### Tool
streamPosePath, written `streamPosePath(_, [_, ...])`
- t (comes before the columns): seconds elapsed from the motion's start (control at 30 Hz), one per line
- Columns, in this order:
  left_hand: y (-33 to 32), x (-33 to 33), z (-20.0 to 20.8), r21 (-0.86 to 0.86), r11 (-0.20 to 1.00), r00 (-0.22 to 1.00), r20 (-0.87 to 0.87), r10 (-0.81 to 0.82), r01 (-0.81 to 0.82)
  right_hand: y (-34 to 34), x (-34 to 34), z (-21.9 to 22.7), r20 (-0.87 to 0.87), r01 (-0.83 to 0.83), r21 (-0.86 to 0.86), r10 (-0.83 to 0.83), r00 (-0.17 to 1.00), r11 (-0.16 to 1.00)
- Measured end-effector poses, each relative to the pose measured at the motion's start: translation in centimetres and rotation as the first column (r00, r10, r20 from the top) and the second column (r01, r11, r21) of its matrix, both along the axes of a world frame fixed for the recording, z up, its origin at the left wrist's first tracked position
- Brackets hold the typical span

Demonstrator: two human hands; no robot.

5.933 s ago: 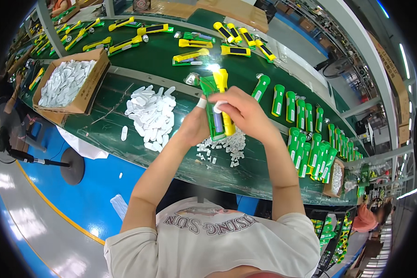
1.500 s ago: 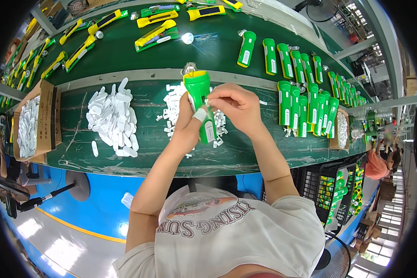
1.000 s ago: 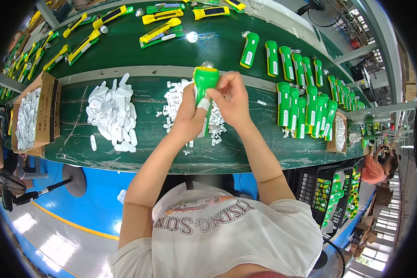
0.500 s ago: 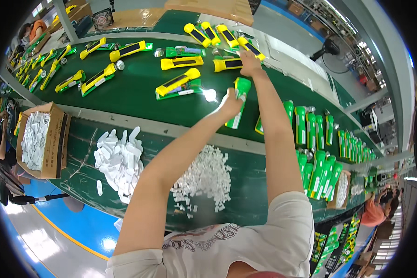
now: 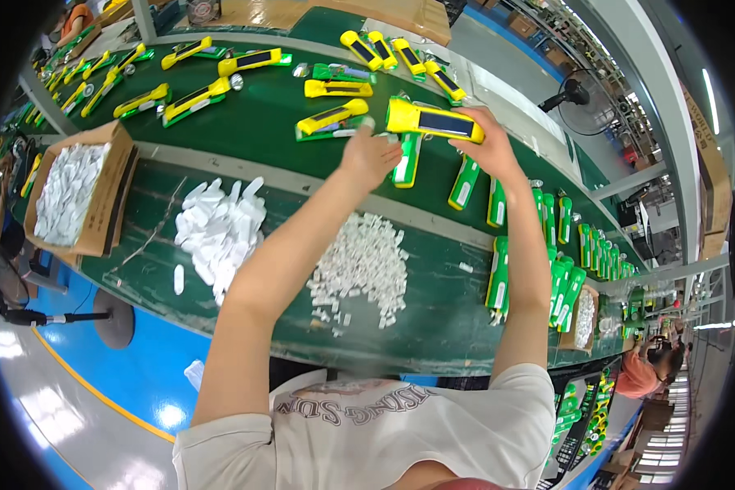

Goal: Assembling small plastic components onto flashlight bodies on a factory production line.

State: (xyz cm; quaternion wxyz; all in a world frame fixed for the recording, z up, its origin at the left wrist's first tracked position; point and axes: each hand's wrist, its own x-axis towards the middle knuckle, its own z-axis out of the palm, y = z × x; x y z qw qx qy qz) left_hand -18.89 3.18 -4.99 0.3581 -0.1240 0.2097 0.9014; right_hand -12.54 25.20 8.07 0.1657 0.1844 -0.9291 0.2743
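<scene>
L hand (image 5: pixel 373 155), fingers spread & empty, has just let go of green flashlight (image 5: pixel 406 166), now lying beside it on worktop (image 5: pixel 253 135). R hand (image 5: pixel 490 147) now grips yellow solar-type flashlight (image 5: pixel 441 124), apparently lifted: 1 unit down, another in hand.

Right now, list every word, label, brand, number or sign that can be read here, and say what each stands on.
White shirt: large dark curved lettering across the chest, partly legible; I don't copy its wording.
Cardboard box on the left: dark print on its side, too small to read.
Green flashlights on the right: white labels, too small to read.
Cardboard at upper right: dark characters, too blurred to read.
</scene>
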Motion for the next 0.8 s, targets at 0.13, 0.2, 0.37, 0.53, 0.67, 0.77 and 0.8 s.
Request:
streamPosePath(0.13, [-9.2,7.6,3.9,0.164,0.973,0.939,-0.331,-0.098,0.159,-7.2,7.7,0.8,0.039,-0.199,0.02,0.198,0.98,0.98])
streamPosePath(0.2, [-12.8,10.1,2.2,0.267,0.962,0.952,-0.305,0.026,0.06,-11.0,10.9,-0.3,0.066,-0.202,-0.011,0.202,0.977,0.979])
streamPosePath(0.37, [-19.9,17.4,1.9,0.394,0.872,0.93,-0.099,0.353,-0.289,-18.0,15.8,-4.9,0.062,0.013,-0.272,0.004,0.998,0.962])
streamPosePath(0.53, [-18.9,20.0,0.6,-0.051,0.952,0.854,-0.46,0.245,-0.3,-26.6,16.5,-8.9,0.008,0.04,-0.324,-0.039,0.999,0.945])
streamPosePath(0.67, [-21.5,18.8,0.0,0.123,0.892,0.851,-0.268,0.452,-0.435,-29.9,16.9,-9.1,0.018,-0.097,-0.357,0.111,0.994,0.929])
streamPosePath(0.77, [-26.2,18.0,-0.1,0.159,0.871,0.813,-0.315,0.491,-0.465,-29.4,16.1,-11.2,-0.011,-0.12,-0.47,0.13,0.991,0.874])
streamPosePath(0.8, [-27.7,18.0,0.1,0.184,0.886,0.823,-0.328,0.464,-0.426,-28.7,15.7,-13.1,0.079,-0.147,-0.346,0.185,0.98,0.927])
